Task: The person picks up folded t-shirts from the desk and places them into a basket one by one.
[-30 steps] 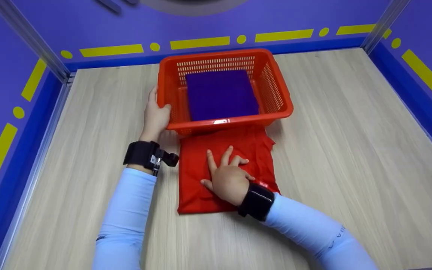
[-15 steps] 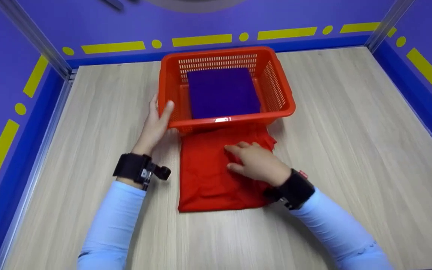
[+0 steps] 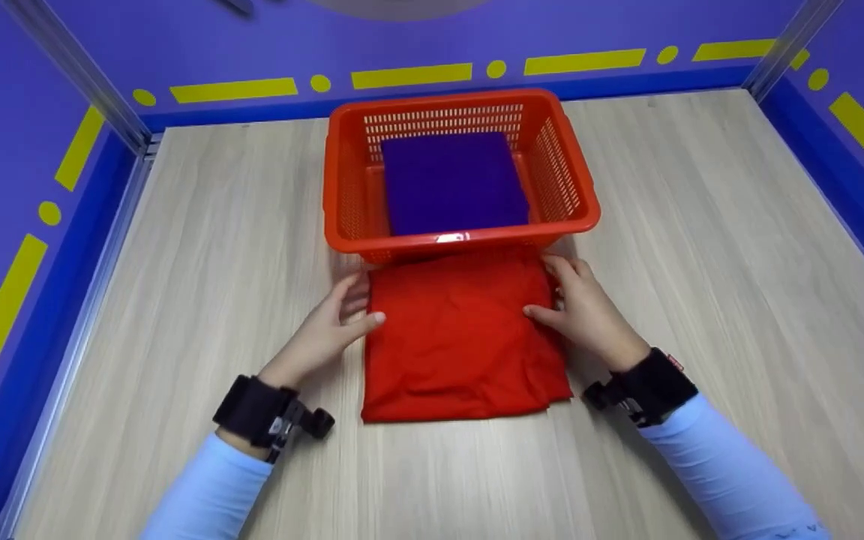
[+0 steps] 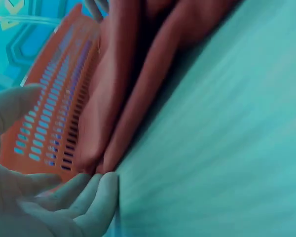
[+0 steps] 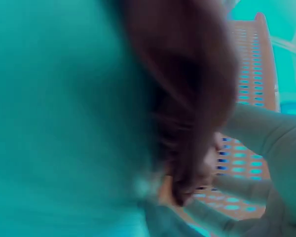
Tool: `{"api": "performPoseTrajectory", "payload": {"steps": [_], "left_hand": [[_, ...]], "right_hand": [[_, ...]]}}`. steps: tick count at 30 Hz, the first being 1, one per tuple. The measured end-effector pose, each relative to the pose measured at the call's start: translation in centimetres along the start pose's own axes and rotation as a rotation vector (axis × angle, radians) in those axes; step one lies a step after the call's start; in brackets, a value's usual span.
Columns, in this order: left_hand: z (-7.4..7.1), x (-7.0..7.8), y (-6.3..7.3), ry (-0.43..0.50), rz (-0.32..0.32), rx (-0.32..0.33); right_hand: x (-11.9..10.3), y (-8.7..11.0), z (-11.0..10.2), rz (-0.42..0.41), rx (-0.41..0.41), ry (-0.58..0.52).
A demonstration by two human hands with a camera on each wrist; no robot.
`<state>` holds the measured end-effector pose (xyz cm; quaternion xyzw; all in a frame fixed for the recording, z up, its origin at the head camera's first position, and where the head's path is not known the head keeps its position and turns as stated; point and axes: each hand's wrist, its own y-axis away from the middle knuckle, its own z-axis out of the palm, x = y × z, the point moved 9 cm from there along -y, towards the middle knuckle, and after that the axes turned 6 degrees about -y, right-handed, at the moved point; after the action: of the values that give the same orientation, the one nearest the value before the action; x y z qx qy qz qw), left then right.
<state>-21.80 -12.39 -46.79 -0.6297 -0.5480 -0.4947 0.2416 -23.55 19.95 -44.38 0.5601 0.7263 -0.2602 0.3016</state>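
Note:
A folded red cloth [image 3: 462, 337] lies flat on the table, its far edge right at the front of the basket. My left hand [image 3: 327, 330] is at its left edge, thumb above the top layer. In the left wrist view, the fingertips [image 4: 106, 182] touch the cloth's layered edge [image 4: 133, 108] low down, with the thumb well apart. On the opposite side, my right hand [image 3: 589, 311] has its thumb over the cloth and its other fingers along the right edge. The right wrist view is blurred there, showing the cloth's side [image 5: 192, 89] close to the fingers.
An orange-red plastic basket [image 3: 462, 241] with slotted walls stands behind the cloth. Inside lies a folded dark purple cloth [image 3: 454, 184]. The wood-grain table [image 3: 702, 247] is bounded by blue-purple panels [image 3: 199, 45] with yellow marks at the back and sides.
My left hand has let go of the basket's left rim and come down to the cloth's left edge. The right hand has moved from the cloth's top to its right edge.

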Motion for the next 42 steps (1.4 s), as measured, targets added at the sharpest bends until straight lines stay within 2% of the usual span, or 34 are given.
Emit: {"api": "performPoseTrajectory", "payload": {"steps": [5,11,14,17,20,24,26,30,32,36,42], "left_hand": [[1.1,-0.6,1.6,0.101,-0.068,-0.032],[2.5,-2.1,3.2,0.37,-0.204,-0.068],[3.2,-2.4,3.2,0.499,-0.224,-0.098],[3.8,-2.3,2.9,0.56,-0.217,-0.117],[4.5,-2.0,2.2,0.579,-0.203,-0.112],[5.1,-1.8,1.2,0.564,-0.184,-0.068],[5.2,-1.9,1.0,0.555,-0.184,-0.043],[5.4,-1.9,0.7,0.568,-0.19,-0.042],[5.5,-1.9,0.7,0.576,-0.191,-0.044],[5.4,-2.1,0.6,0.592,-0.206,-0.038],[5.3,-2.8,0.6,0.59,-0.235,-0.052]], "right_hand": [[1.9,0.4,0.2,0.108,-0.004,-0.146],[2.1,0.3,0.7,0.204,-0.057,-0.251],[2.2,0.4,1.1,0.258,-0.109,-0.306],[2.3,0.6,1.4,0.316,-0.16,-0.385],[2.5,0.9,2.2,0.384,-0.208,-0.51],[2.6,1.1,3.5,0.456,-0.252,-0.705],[2.4,1.2,4.2,0.469,-0.268,-0.802],[1.9,1.2,5.3,0.456,-0.299,-0.959],[1.7,1.2,5.7,0.443,-0.307,-1.002],[1.7,1.2,6.1,0.416,-0.304,-1.014],[1.8,1.4,6.5,0.439,-0.288,-1.056]]}}
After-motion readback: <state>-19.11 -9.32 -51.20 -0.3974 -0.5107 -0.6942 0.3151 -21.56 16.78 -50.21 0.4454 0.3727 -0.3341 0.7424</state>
